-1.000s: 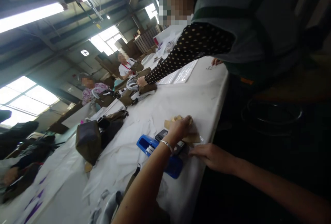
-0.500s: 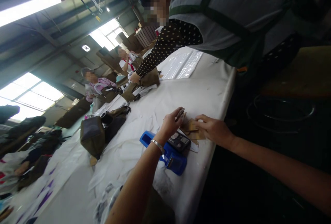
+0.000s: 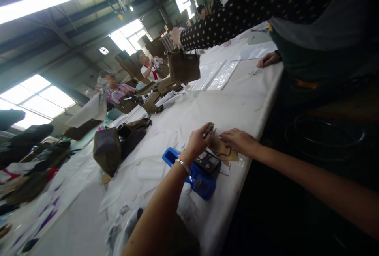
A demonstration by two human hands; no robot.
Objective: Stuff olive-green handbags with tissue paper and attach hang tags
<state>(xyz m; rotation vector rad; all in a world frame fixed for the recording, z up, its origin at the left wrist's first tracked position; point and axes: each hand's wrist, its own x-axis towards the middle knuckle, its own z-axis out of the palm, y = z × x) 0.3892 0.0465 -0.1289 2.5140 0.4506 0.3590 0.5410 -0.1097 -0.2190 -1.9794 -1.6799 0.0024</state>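
My left hand (image 3: pixel 199 141), a bracelet at its wrist, is closed around a small crumpled greyish thing (image 3: pixel 210 129) that I cannot make out. Flat brown card pieces (image 3: pixel 223 148) lie just to its right. Over these pieces reaches my right hand (image 3: pixel 241 141), its fingers stretched out and touching the upper ones. Below my left hand rests a black box with pale lettering (image 3: pixel 209 162). Beside that box, partly behind my left wrist, is a blue plastic object (image 3: pixel 204 185) with a long body.
A white-covered table (image 3: pixel 227 110) runs away from me. Brown bags (image 3: pixel 107 149) and white sheets stand and lie on its left. Across the corner, a co-worker in a dotted sleeve (image 3: pixel 219 27) lifts a brown bag (image 3: pixel 184 66). Clear plastic sheets (image 3: pixel 214 75) lie beyond.
My right hand has moved slightly left, onto the card pieces, nearer my left hand. The co-worker has raised a brown bag off the table. My left hand stays closed in about the same place.
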